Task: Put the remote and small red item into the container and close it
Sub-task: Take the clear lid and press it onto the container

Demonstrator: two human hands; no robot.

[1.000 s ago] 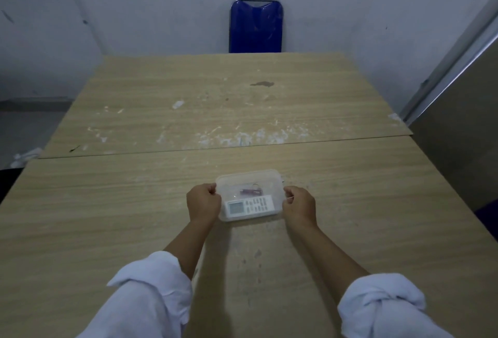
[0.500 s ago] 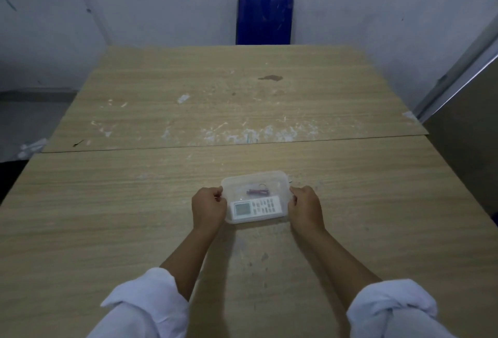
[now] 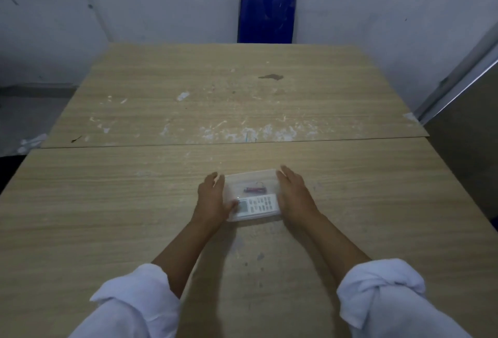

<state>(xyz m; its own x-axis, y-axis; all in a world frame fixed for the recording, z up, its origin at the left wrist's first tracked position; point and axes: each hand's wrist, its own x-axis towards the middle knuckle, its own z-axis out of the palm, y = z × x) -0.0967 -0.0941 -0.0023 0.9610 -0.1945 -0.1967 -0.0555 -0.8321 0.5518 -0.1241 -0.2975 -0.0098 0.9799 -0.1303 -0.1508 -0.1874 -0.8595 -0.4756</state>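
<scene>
A small clear plastic container (image 3: 252, 178) lies on the wooden table (image 3: 107, 203) with its lid on. Through the lid I see a white remote (image 3: 260, 204) along the near side and a small red item (image 3: 254, 190) behind it. My left hand (image 3: 211, 200) lies against the container's left end, fingers stretched forward and the thumb resting on the lid over the remote's screen end. My right hand (image 3: 293, 192) lies flat against the right end, fingers straight. Neither hand is closed around the container.
The table is two wood-grain tops joined by a seam (image 3: 231, 142), with white scuffs and a dark stain (image 3: 270, 76). A blue chair back (image 3: 266, 14) stands at the far edge against the wall. A dark panel (image 3: 463, 149) stands to the right.
Both hands have gone from curled and pressing on the container's ends to fingers stretched out along its sides. The container has stayed in place.
</scene>
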